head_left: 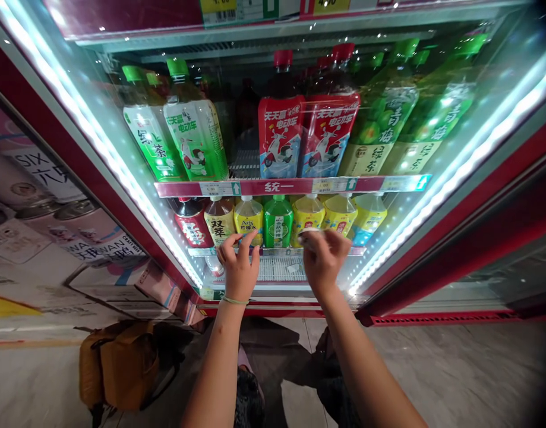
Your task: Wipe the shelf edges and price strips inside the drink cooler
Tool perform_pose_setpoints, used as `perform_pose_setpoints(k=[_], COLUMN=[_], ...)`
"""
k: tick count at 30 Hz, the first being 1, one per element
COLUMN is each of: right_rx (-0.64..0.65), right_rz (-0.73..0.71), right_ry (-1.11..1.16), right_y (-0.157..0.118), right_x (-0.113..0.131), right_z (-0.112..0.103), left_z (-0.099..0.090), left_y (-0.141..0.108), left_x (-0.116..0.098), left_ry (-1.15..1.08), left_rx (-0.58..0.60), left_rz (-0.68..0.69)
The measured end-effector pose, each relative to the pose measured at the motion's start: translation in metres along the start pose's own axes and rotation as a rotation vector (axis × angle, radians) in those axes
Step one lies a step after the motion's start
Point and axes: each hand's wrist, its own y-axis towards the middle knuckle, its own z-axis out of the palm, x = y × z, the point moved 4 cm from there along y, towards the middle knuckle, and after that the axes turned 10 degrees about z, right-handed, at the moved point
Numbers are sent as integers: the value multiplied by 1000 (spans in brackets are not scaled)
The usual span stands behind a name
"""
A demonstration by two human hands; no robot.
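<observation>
My left hand (240, 264) is raised before the lower shelf of a lit drinks cooler, fingers apart and curved, nothing in it. To its right, my right hand (324, 258) has its fingers pressed together around a small whitish thing (309, 236) that I cannot make out. Behind the hands stands a row of bottles, with a green bottle (278, 223) in the middle and a yellow bottle (308, 214) beside it. Above, the upper shelf (277, 186) holds red-labelled bottles (281, 137) and green tea bottles (196, 139).
Bright light strips (455, 172) run down both sides of the cooler. Stacked cartons (107, 291) stand at the left. A brown backpack (128, 365) rests on the floor (455, 368) at the lower left.
</observation>
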Motion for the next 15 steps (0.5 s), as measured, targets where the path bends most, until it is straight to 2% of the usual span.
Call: perform_pose_setpoints(k=[2,3,7,8,10,13,15], right_rx=[-86,-67,225,260,220,62,58], right_rz=[103,103,-151,-190,-148,53,83], right_ry=[48,66,27,9,10,71,92], right_y=[5,5,-6,-9,-8,0,2], right_x=[-2,3,35,38,36,25,28], right_z=[-1,2,19,20,17,9,10], left_z=[-2,-3,-5,-5,-4,-5,-5], left_y=[1,1,-2,-3,-3,-3,-2], left_x=[1,1,4,5,6,6,6], left_ry=[-7,-9,-3,-3,-6,-12,-22], left_rx=[8,15,48,50,42,27,28], left_rz=[-7,-6,-11,-17,-23,-22,-18])
